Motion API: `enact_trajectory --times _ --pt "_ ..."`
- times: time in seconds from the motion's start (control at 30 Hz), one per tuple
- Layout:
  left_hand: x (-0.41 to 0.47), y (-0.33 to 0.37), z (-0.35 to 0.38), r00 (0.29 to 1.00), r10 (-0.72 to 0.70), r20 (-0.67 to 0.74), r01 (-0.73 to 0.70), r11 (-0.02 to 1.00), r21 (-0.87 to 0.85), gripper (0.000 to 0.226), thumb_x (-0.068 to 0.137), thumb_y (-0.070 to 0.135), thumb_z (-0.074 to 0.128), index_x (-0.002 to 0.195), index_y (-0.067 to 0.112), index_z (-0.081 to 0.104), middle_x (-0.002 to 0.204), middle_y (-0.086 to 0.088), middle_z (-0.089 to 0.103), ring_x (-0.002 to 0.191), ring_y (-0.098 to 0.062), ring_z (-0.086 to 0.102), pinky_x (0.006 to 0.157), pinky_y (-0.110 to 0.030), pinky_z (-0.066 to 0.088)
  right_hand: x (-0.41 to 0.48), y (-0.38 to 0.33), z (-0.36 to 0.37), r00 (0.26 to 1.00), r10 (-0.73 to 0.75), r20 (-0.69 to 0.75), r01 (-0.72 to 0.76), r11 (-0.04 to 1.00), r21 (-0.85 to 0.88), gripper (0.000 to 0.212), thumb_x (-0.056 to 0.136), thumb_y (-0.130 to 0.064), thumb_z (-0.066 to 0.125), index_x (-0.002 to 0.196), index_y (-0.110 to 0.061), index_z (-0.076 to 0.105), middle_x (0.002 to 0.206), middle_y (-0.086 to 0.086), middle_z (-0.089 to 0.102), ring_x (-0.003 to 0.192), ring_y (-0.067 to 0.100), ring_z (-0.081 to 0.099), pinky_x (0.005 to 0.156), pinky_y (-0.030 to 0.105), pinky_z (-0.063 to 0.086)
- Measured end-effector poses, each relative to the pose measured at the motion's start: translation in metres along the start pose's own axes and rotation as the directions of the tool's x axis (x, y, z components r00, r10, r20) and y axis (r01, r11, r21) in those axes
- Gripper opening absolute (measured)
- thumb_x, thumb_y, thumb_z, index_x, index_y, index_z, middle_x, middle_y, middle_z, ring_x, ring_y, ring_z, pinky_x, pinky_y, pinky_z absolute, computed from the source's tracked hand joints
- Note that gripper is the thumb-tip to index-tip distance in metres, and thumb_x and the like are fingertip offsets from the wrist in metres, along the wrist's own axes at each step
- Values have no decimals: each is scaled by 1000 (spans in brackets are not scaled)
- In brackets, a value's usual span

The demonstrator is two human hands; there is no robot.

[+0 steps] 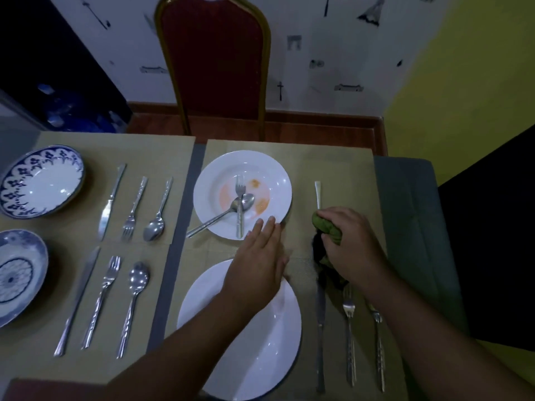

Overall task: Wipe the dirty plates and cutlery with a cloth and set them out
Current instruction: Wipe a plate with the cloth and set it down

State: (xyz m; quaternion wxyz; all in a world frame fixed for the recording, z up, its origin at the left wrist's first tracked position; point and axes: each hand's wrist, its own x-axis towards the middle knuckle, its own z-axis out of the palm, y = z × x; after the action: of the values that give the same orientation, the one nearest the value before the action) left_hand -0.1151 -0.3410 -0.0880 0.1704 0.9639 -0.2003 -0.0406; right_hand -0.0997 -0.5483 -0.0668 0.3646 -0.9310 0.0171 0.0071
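A white plate (272,175) with orange smears sits at the far middle of the table, a fork (239,209) and a spoon (220,217) lying across it. My left hand (257,256) reaches flat over the mat, its straight fingertips touching that plate's near rim. My right hand (347,241) grips a bunched green cloth (327,227) to the right of the plate. A knife handle (318,193) sticks out beyond the cloth. A second white plate (260,357) lies nearer, partly under my left forearm. To its right lie a knife (320,328) and two forks (349,328).
On the left mats lie two blue-patterned plates (40,180), each with a knife, fork and spoon (155,224) beside it. A red chair (214,68) stands behind the table. A grey table edge (411,227) and a dark seat lie to the right.
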Motion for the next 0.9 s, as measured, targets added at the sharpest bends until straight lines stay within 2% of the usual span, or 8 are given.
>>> enact_trajectory --times 0.1,0.17,0.27,0.37,0.57,0.63,0.73,0.9 --pt "-6 -27 -15 987 -153 -42 151 987 -45 54 94 28 62 142 4 51 145 -15 54 136 -34 47 114 -39 34 2 -23 12 999 -34 32 33 999 9 49 82 -1 65 128 -17 62 127 1 59 119 21 49 105 35 41" --pt "-1 -42 -24 966 -249 -70 240 964 -113 43 92 27 64 130 8 61 128 -12 65 119 -30 57 102 -39 45 6 -38 19 997 -65 37 65 998 4 48 82 0 64 126 -18 62 126 0 59 118 21 49 105 32 39" --pt "18 -53 -33 913 -403 -64 377 893 -247 30 90 26 66 115 10 68 110 -9 71 101 -28 64 88 -35 49 12 -56 30 992 -119 32 119 993 6 47 79 1 65 122 -18 65 122 -2 61 114 21 52 103 40 43" --pt "40 -59 -32 869 -494 2 480 843 -242 26 92 33 64 109 13 63 103 -8 71 90 -25 67 75 -30 50 13 -68 36 990 -132 39 133 991 -4 46 81 -1 66 124 -18 64 124 -1 62 115 20 53 102 40 45" --pt "59 -69 -30 823 -557 112 561 766 -313 25 89 24 71 108 12 58 102 -9 70 92 -27 68 81 -37 57 11 -72 37 993 -113 38 114 993 -31 47 82 -1 65 124 -20 64 124 -5 60 116 16 50 102 35 42" --pt "58 -72 -34 780 -604 163 599 647 -472 27 87 20 74 107 14 57 102 -7 69 92 -25 68 82 -39 60 12 -72 36 996 -90 28 91 995 -40 47 81 0 66 124 -20 64 124 -5 60 116 16 49 103 33 41" --pt "50 -75 -44 706 -639 307 633 373 -678 33 83 17 78 111 16 62 103 -4 70 86 -17 69 74 -32 62 17 -76 38 995 -96 24 97 994 -42 47 82 0 66 125 -19 64 125 -4 60 117 17 50 103 32 41" --pt "29 -93 -54 651 -514 559 639 -26 -769 48 68 9 84 114 5 72 97 -15 77 83 -28 76 80 -42 61 35 -97 56 947 -284 151 302 947 -111 46 79 -3 62 123 -17 66 124 -1 63 115 22 52 99 39 43"
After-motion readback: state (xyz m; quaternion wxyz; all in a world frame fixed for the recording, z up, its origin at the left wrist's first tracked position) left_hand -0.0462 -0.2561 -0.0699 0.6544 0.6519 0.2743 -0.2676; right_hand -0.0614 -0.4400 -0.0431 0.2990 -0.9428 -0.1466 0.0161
